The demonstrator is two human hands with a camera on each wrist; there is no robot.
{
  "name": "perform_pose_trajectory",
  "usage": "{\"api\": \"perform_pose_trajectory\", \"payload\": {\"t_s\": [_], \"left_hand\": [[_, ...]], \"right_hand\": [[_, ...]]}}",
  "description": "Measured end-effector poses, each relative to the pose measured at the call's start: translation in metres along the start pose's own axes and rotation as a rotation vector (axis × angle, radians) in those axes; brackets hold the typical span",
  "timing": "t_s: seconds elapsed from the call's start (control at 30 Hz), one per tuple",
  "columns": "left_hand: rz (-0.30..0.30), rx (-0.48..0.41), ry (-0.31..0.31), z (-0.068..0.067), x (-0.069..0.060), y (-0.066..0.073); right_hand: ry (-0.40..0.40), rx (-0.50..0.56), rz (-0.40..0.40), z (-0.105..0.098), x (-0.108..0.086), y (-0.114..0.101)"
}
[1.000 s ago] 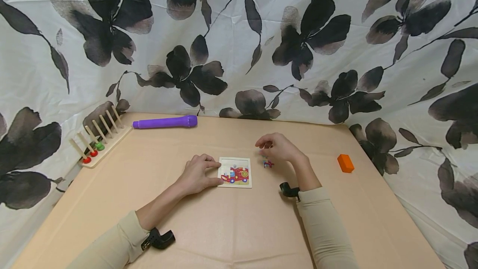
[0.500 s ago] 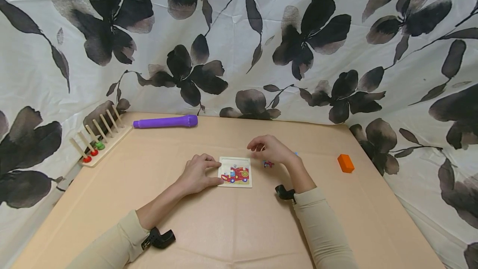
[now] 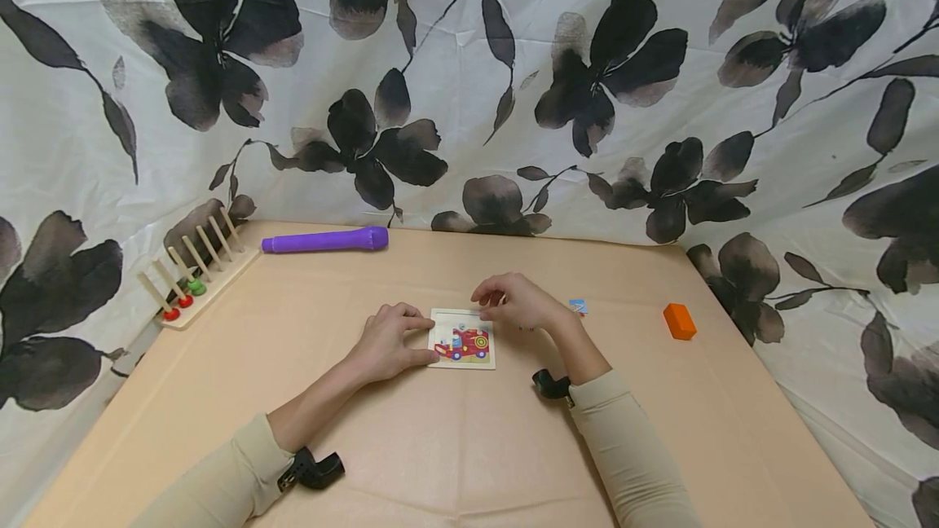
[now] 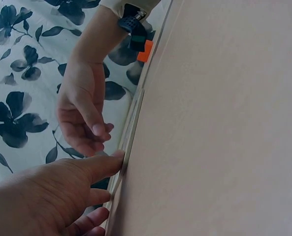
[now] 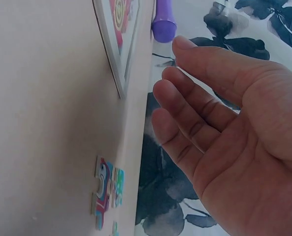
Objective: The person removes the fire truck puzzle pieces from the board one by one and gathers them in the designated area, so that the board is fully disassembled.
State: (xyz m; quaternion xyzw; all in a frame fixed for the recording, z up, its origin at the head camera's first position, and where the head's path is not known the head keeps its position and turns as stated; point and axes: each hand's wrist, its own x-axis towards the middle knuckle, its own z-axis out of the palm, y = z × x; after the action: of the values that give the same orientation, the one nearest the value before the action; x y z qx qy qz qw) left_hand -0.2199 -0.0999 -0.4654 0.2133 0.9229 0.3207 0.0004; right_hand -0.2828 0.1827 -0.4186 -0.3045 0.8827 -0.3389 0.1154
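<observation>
- Our left hand (image 3: 392, 338) lies along the left edge of the picture board (image 3: 460, 319), thumb by the lower corner and fingertips by the upper one; thumb and fingers stand apart and touch the board, seemingly to steady it.
- Our right hand (image 3: 521, 302) hangs over the board's upper right corner, fingers loosely bent, with nothing visible between thumb and fingertips in the right wrist view, where a gap shows between the hand and the board.
- We have the board flat on the table (image 3: 367, 446), between our hands; its lower part carries a red vehicle (image 3: 464, 343) with a yellow wheel, and we take that section as filled.
- Above the vehicle we see a mostly pale band, which we judge unfilled, though the detail is too small to be sure.
- Off the board, to its right, we count several loose jigsaw pieces: a red-and-blue piece (image 5: 103, 191) close to a greenish piece (image 5: 118, 184), another cut off by the frame, and a blue piece (image 3: 578, 306) just beyond our right wrist.
- So we judge the work part done, with those pieces left over; how many there are in all we cannot tell, since our right hand hides some from above.
</observation>
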Motion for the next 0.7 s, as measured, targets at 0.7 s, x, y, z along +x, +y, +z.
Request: {"api": "perform_pose_trajectory", "payload": {"t_s": [0.7], "left_hand": [[0.000, -0.003, -0.005, -0.001, 0.000, 0.000]], "right_hand": [[-0.088, -0.010, 0.011, 0.020, 0.008, -0.012]]}}
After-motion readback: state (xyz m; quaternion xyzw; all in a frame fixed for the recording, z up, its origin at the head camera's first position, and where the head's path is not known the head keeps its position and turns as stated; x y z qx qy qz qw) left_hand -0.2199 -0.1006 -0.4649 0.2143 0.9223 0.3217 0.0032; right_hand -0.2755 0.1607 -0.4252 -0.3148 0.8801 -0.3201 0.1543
